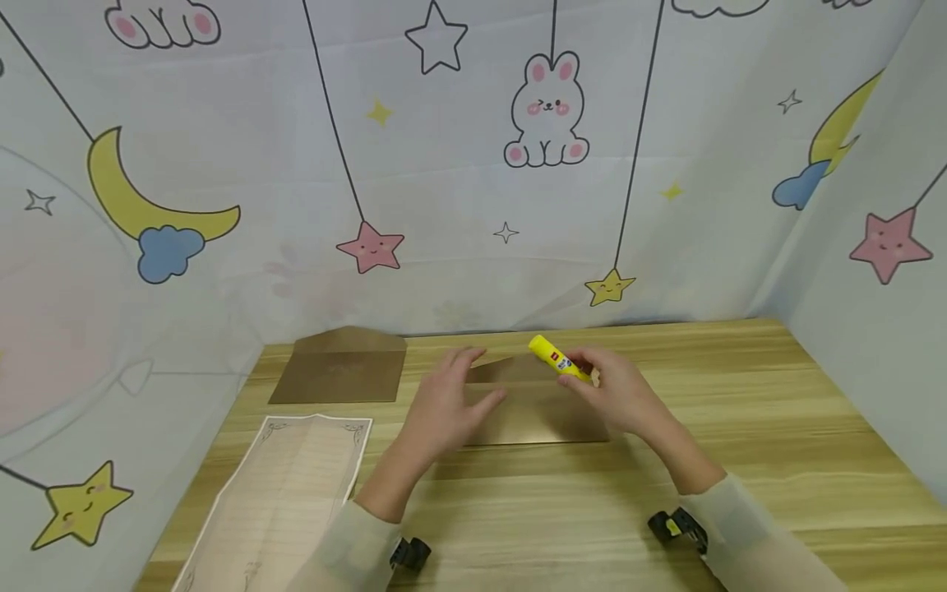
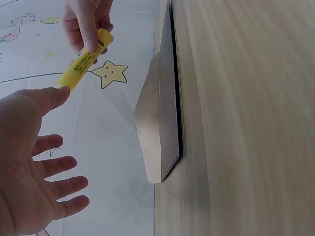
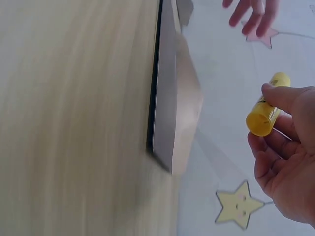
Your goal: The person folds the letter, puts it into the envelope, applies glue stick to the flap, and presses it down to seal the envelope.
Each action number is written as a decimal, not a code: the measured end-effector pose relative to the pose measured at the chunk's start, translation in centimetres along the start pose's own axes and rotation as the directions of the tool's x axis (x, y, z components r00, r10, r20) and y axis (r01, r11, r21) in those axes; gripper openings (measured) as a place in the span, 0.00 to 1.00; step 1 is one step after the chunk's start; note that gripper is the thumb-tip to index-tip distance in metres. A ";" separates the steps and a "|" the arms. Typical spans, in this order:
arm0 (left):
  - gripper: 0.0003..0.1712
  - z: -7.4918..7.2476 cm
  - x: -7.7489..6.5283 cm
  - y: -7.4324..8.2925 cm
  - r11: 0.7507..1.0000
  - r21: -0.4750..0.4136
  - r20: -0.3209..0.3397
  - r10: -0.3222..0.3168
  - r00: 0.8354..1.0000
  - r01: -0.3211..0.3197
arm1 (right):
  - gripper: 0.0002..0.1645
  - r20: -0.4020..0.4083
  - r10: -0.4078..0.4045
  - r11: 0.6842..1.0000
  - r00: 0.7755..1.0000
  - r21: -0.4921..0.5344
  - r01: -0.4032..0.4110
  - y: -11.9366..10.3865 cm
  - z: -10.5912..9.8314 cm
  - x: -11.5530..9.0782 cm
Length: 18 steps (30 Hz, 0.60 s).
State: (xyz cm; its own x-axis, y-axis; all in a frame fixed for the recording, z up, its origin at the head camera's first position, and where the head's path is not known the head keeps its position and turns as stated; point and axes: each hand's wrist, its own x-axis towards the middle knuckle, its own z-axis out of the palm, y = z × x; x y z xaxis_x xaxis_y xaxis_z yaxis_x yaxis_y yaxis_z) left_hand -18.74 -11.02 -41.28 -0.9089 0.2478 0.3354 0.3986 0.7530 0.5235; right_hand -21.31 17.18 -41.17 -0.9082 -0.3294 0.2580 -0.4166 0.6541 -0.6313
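Note:
My right hand (image 1: 617,390) pinches a yellow glue stick (image 1: 556,357) between thumb and fingers, holding it tilted above a brown envelope (image 1: 543,415). In the right wrist view the round end of the glue stick (image 3: 268,104) faces the camera. The envelope lies on the table with its flap raised at the far side. Over the envelope's left end is my left hand (image 1: 447,403), fingers spread and holding nothing. In the left wrist view that hand's thumb (image 2: 51,100) overlaps the lower end of the glue stick.
A second brown envelope (image 1: 340,376), flap up, lies at the table's back left. Nearer, a cream sheet of letter paper (image 1: 284,493) with a decorated border lies by my left forearm. A cartoon-printed curtain (image 1: 459,164) hangs behind the wooden table (image 1: 740,411).

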 end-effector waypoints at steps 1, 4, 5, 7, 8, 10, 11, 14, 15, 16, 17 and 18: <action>0.41 -0.2 0.0 -0.1 0.999 0.035 0.003 0.012 1.000 -0.012 | 0.18 0.000 0.011 1.000 1.000 -0.013 -0.011 0.5 -0.4 -0.1; 0.44 -0.6 0.1 -0.7 0.991 0.126 0.035 0.032 0.999 -0.037 | 0.18 0.001 0.039 0.998 0.999 -0.056 -0.039 1.9 -1.9 -0.2; 0.45 -0.7 0.1 -0.9 0.988 0.148 0.047 0.032 0.998 -0.039 | 0.18 -0.001 0.049 0.996 0.999 -0.072 -0.049 2.4 -2.4 -0.3; 0.47 -1.0 0.1 -1.4 0.983 0.180 0.070 0.027 0.997 -0.040 | 0.19 0.003 0.073 0.992 0.997 -0.102 -0.072 3.4 -3.4 -0.4; 0.48 -1.0 0.2 -1.7 0.980 0.194 0.080 0.028 0.996 -0.043 | 0.19 0.007 0.084 0.990 0.996 -0.116 -0.083 3.9 -3.9 -0.4; 0.49 -1.1 0.2 -2.2 0.978 0.205 0.092 0.023 0.995 -0.042 | 0.20 0.013 0.103 0.984 0.995 -0.144 -0.100 5.1 -4.7 -0.5; 0.49 -1.1 0.3 -2.4 0.978 0.206 0.097 0.021 0.995 -0.041 | 0.20 0.015 0.111 0.981 0.994 -0.159 -0.107 5.6 -5.1 -0.6; 0.51 -1.0 0.3 -3.0 0.979 0.202 0.111 0.009 0.994 -0.031 | 0.19 0.015 0.123 0.974 0.992 -0.194 -0.118 7.3 -6.1 -0.8; 0.51 -0.9 0.2 -3.2 0.980 0.198 0.118 0.000 0.993 -0.024 | 0.19 0.014 0.124 0.971 0.992 -0.205 -0.119 7.8 -6.4 -0.8; 0.52 -0.8 0.2 -3.4 0.981 0.195 0.125 -0.008 0.992 -0.017 | 0.19 0.014 0.125 0.969 0.992 -0.218 -0.119 8.3 -6.6 -0.9; 0.52 -0.8 0.2 -3.6 0.981 0.195 0.135 -0.017 0.991 -0.010 | 0.19 0.015 0.126 0.965 0.992 -0.232 -0.120 8.8 -6.9 -1.0; 0.53 -0.7 0.1 -3.8 0.981 0.195 0.142 -0.026 0.989 -0.002 | 0.18 0.016 0.124 0.962 0.992 -0.246 -0.117 9.2 -7.1 -1.0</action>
State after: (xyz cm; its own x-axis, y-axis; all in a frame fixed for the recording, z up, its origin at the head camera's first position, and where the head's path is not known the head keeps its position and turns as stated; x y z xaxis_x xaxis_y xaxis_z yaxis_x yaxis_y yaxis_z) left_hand -20.30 -14.24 -42.67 -0.9273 0.3121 0.2066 0.3686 0.8571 0.3598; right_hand -24.50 28.38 -42.04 -0.9523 -0.2562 0.1658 -0.3044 0.8354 -0.4577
